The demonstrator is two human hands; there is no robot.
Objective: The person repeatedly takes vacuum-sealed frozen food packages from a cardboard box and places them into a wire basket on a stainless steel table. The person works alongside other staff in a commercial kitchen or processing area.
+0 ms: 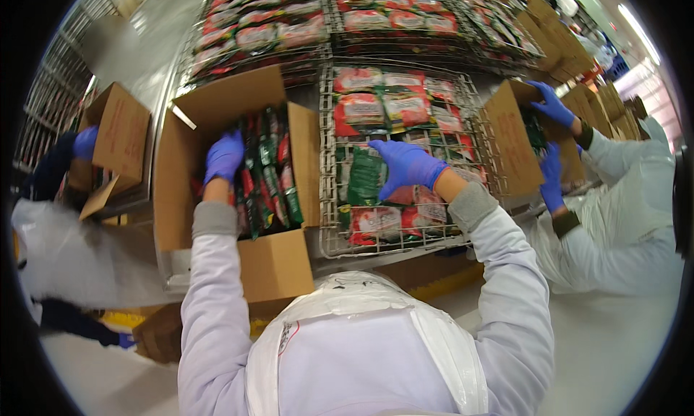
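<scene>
An open cardboard box (275,264) stands before me on the left, holding a row of red and green packets (269,166) set on edge. My left hand (225,156), in a blue glove, is inside the box against the left end of that row; its fingertips are partly hidden. To the right lies a wire rack (329,232) with flat packets in red and green. Over it my right hand (408,166), also gloved in blue, is open, thumb and fingers spread beside a green packet (366,176).
More loaded wire racks (329,29) stand behind. At the right, a co-worker's gloved hands (553,105) are at another carton (506,138). On the left, another person's gloved hand (85,143) touches a carton (119,138). The metal table (163,36) extends to the back left.
</scene>
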